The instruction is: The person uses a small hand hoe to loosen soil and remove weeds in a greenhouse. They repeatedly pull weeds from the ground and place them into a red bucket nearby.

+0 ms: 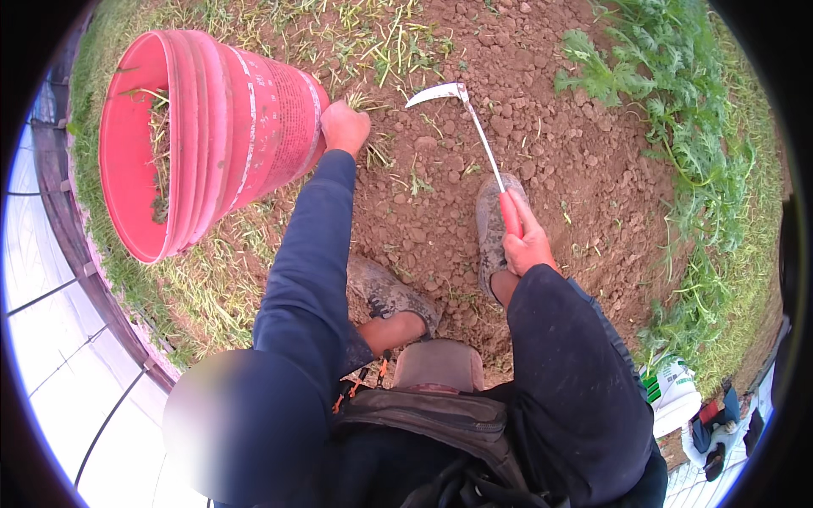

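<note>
My right hand (528,244) grips the red handle of a sickle (486,143). Its pale curved blade hangs over loose brown soil (438,209) and points left. My left hand (346,127) is curled at the narrow lower end of a red plastic bucket (267,120). Cut stems (362,101) show just beyond its knuckles; whether the fingers hold them or the bucket is hidden. The bucket's wide mouth faces left in the picture, with plant scraps (161,152) visible inside. It bears worn writing.
Leafy green plants (686,127) grow along the right. My patterned shoes (394,289) stand on the soil. Cut stems litter the ground (222,286) around the bucket. Plastic sheeting (51,254) with dark supports rises at left. A white sack (674,394) lies at lower right.
</note>
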`<state>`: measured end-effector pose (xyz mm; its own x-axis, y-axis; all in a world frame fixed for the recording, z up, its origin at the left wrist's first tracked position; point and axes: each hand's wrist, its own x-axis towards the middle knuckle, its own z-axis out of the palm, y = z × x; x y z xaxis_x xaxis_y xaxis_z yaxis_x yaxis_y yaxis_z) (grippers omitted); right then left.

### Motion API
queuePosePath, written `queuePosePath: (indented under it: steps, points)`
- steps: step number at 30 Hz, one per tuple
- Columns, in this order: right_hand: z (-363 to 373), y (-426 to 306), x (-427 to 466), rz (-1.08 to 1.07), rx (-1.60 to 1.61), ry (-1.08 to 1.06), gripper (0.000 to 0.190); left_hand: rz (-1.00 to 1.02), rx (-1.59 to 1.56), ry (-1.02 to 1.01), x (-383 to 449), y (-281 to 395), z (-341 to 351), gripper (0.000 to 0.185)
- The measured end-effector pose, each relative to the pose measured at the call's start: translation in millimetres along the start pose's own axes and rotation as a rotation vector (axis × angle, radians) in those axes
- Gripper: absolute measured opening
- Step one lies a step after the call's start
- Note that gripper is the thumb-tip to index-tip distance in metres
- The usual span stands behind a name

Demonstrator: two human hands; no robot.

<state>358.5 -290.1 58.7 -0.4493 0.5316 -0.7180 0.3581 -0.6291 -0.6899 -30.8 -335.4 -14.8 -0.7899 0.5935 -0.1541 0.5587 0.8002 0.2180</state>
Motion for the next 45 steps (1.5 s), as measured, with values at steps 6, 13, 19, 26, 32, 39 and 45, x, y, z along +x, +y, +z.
queuePosePath:
  steps: [6, 13, 19, 26, 32, 39, 45]
  points:
    - [0.5, -1.1, 0.4, 0.011, 0.036, -0.009, 0.08, -0.048, -0.036, -0.064, 10.1, -4.9, -1.5, 0.036]
    - [-1.5, 5.8, 2.1, -0.009, 0.13, 0.026, 0.081, -0.046, -0.533, -0.475, -32.6, 9.2, -7.0, 0.033]
    - [0.0, -8.0, -3.3, 0.042, 0.114, 0.065, 0.082, 0.517, -0.293, -0.231, -58.0, 61.8, -4.3, 0.045]
    - [-1.6, -6.0, -2.2, 0.085, 0.194, 0.056, 0.083, 0.491, 0.089, -0.406, -43.5, 91.3, -4.3, 0.018]
    - [-5.4, -3.5, 0.4, 0.075, 0.145, 0.077, 0.086, 0.381, -0.042, -0.295, -59.0, 75.1, 2.5, 0.017]
    - [-3.2, 0.7, 1.8, 0.072, 0.195, 0.047, 0.086, -0.054, -0.201, 0.182, -38.9, 8.0, -1.4, 0.041]
    - [-0.4, -8.6, -0.6, 0.09, 0.192, 0.058, 0.084, -0.244, -0.187, 0.2, -9.6, 10.0, 11.5, 0.032]
